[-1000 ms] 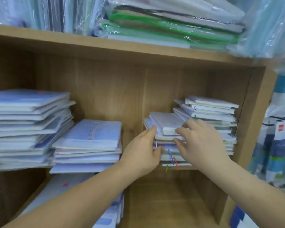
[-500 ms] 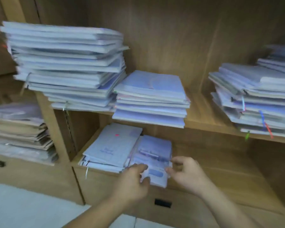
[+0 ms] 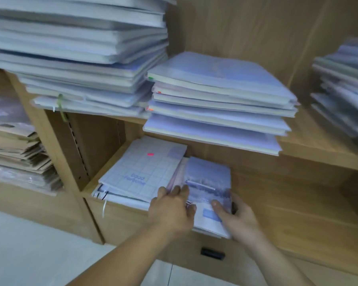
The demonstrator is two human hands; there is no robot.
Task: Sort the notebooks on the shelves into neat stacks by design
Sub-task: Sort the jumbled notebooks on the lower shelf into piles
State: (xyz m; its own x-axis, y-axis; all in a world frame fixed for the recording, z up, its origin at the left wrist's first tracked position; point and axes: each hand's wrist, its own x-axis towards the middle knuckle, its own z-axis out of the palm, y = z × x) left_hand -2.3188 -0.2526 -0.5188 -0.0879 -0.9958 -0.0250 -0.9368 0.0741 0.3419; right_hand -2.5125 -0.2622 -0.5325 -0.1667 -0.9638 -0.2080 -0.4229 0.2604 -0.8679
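Observation:
On the lower shelf lies a small stack topped by a blue notebook with a cloudy picture cover (image 3: 208, 182). My left hand (image 3: 171, 209) grips its left edge, fingers curled over the top. At the front right corner my right hand (image 3: 236, 215) holds the same stack, thumb lying on the cover. A white grid-pattern notebook (image 3: 145, 168) with a pink sticker tops another pile just to the left. On the shelf above sit a tall stack of pale blue notebooks (image 3: 81, 58), a shorter stack (image 3: 219, 100) and a third stack (image 3: 343, 83) at the far right.
The wooden shelf board (image 3: 318, 153) juts out right above my hands. In the neighbouring left bay lie brown paper-covered stacks (image 3: 15, 149). A drawer with a black handle (image 3: 212, 253) sits under the lower shelf. Pale floor tiles (image 3: 29, 254) spread at lower left.
One second ago both hands were on the right-hand stack of the upper shelf. They have since dropped to the lower shelf and now hold the picture-cover stack; the view has moved closer.

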